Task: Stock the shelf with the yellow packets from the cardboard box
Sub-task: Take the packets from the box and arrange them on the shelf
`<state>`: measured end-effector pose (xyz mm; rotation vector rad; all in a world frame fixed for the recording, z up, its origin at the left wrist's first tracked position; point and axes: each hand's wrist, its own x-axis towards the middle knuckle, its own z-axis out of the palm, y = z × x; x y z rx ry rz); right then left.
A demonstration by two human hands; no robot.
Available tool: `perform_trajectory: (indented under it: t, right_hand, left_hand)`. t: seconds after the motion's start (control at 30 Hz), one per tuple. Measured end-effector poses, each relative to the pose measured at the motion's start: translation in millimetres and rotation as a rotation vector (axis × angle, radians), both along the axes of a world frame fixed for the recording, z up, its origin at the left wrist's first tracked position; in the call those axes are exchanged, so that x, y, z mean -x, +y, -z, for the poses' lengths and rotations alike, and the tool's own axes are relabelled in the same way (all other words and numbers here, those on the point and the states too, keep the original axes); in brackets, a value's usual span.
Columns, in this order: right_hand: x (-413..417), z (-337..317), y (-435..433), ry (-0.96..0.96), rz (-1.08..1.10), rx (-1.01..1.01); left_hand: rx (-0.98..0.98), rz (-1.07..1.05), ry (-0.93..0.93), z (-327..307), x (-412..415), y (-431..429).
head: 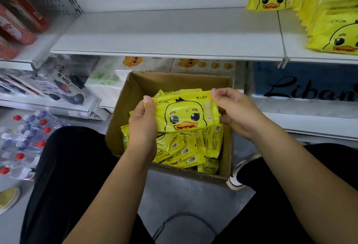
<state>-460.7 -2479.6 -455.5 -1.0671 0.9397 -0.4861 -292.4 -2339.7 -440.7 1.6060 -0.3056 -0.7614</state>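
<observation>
Left hand (142, 125), right hand (235, 109) pinch opposite ends of yellow packet (187, 115) above cardboard box (170, 83); long axis crosswise; shelf (164, 32) beyond box.

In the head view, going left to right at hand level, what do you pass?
Water bottles → left hand → held packet → right hand → blue box.

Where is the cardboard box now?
In the head view, the cardboard box sits on the floor at centre, below the white shelf and between the person's legs, beneath the held yellow packet.
</observation>
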Motion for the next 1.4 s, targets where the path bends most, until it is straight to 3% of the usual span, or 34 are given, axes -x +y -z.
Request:
perform_trajectory:
  t: [0.07,0.13,0.4,0.5,0.63,0.8,0.97,1.07,1.17,1.23,1.4]
  right_hand:
    - [1,0,3,-0.018,-0.078,-0.076]
    - [0,2,5,0.001,-0.061,0.008]
    - [-1,1,-3,-0.046,0.323,0.141]
    - [3,-1,-5,-0.005,0.358,0.276]
    - [9,-2,-9,0.127,0.295,0.612]
    - [11,-9,-14,0.032,0.315,0.697]
    - [20,-12,-26,0.030,0.325,0.564]
    - [29,-11,-37,0.075,0.215,0.197]
    - [27,-11,-38,-0.048,0.040,-0.039]
    - [23,-15,-37,-0.117,0.067,-0.011]
    - [25,-10,-52,-0.066,0.248,0.140]
  left_hand:
    - [0.000,-0.060,0.037,2,-3,-2]
    - [-0.016,-0.077,0.064,5,-3,-3]
    - [-0.075,0.036,0.142,18,33,-4]
    - [-0.074,0.044,0.020,8,44,-14]
    - [-0.054,0.023,-0.158,5,38,-21]
    - [-0.009,0.050,-0.237,1,30,-27]
    - [-0.001,0.033,-0.236,-6,32,-40]
    - [0.009,0.005,-0.143,-8,30,-52]
    - [0.043,0.036,-0.079,-11,32,-67]
    - [0.092,0.054,-0.036,-10,35,-79]
    - [0.111,0.213,0.057,-12,45,-106]
